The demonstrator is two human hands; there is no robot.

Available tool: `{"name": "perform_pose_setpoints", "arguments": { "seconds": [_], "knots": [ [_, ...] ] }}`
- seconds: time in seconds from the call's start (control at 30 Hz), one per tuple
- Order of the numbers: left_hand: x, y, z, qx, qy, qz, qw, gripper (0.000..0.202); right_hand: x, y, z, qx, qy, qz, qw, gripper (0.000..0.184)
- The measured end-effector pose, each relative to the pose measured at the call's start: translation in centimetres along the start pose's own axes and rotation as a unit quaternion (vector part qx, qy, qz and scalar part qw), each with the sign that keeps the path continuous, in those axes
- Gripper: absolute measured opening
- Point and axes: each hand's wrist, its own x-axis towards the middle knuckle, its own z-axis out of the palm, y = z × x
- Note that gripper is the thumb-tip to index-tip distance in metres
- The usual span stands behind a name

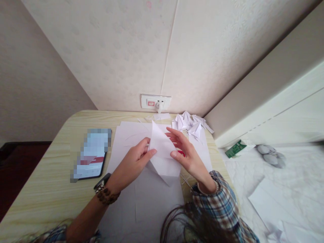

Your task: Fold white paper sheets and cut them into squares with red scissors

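Observation:
A white sheet of paper (162, 143), partly folded to a point at its top, is held up over the table. My left hand (135, 158) pinches its left edge, thumb in front and fingers behind. My right hand (186, 152) is at the paper's right edge, fingers stretched and apart from the thumb, the thumb tip close to the edge; whether it touches is unclear. Behind the right hand shows a bit of a red object (181, 153), mostly hidden. Large white sheets (121, 141) lie flat beneath both hands.
Several folded paper pieces (187, 121) lie at the table's back right. A phone (93, 152) with its screen lit lies to the left. A wall socket (155, 102) holds a plug. Right of the table are a green carton (235, 149), grey slippers (270, 155) and loose paper (273, 199).

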Motion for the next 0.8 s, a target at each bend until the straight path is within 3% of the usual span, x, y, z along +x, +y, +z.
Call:
{"name": "perform_pose_setpoints", "arguments": {
  "seconds": [0.13,0.23,0.4,0.6,0.8],
  "knots": [
    [-0.3,0.1,0.4,0.034,-0.047,-0.010,0.998,0.015,0.5,0.5,0.7,0.101,0.042,0.101,0.989,0.030],
    [-0.5,0.5,0.6,0.031,-0.086,-0.020,0.996,0.016,0.5,0.4,1.3,0.152,0.041,0.144,0.977,0.026],
    [-0.9,0.9,0.8,-0.085,-0.147,-0.056,0.984,0.024,0.2,-0.1,1.4,0.211,0.073,0.168,0.960,0.022],
    [-0.7,0.6,0.8,-0.117,-0.100,-0.084,0.985,0.022,0.2,0.2,1.3,0.227,0.095,0.168,0.955,0.021],
    [-0.6,0.5,0.8,-0.087,-0.056,-0.071,0.992,0.016,0.3,0.4,1.5,0.216,0.115,0.156,0.957,0.018]
  ]
}}
